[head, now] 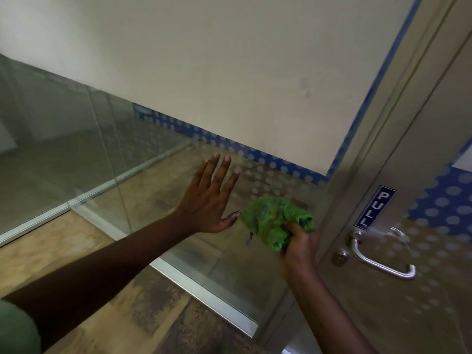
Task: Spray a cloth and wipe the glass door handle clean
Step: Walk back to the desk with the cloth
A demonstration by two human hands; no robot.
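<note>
A bunched green cloth is gripped in my right hand, just left of the door frame. The silver lever handle sits on the glass door at the right, below a blue PULL sign; the cloth is a short way left of it and not touching it. My left hand is spread flat with fingers apart, palm toward the glass panel, holding nothing. No spray bottle is in view.
A glass wall panel with a metal bottom rail runs across the left and centre. A blue dotted film strip crosses the glass. The metal door frame stands between panel and door. Wood-look floor lies below.
</note>
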